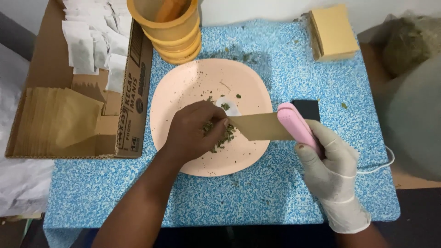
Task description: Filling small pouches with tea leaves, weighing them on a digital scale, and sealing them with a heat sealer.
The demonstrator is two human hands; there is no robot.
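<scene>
My bare left hand (192,133) pinches the left end of a flat brown paper sachet (259,126), fingertips closed tight on its edge above the plate. My right hand (328,160), in a thin, wrinkled white latex glove, is wrapped around a smooth pink plastic handheld sealer (297,126) and presses it shut across the sachet's right end, so the paper stretches level between my two hands. A thin white cord (386,163) trails from behind the gloved hand to the right.

Beneath my left hand lies a round, matte, pale pink plate (183,92), scattered with dry green herb crumbs (223,135); a small white piece, perhaps a scoop, lies just past my fingers, though I cannot make it out well. A small black rectangular object (308,109) sits just beyond the sealer. Everything rests on a speckled blue-and-white foam mat (275,193).

To the far left is an open corrugated cardboard box (133,92) holding a row of brown paper sachets on the near side and loose white filter bags (92,36) on the far side. At the far middle stands a stack of orange plastic cups (170,32), and at the far right a neat block of tan paper envelopes (333,32).
</scene>
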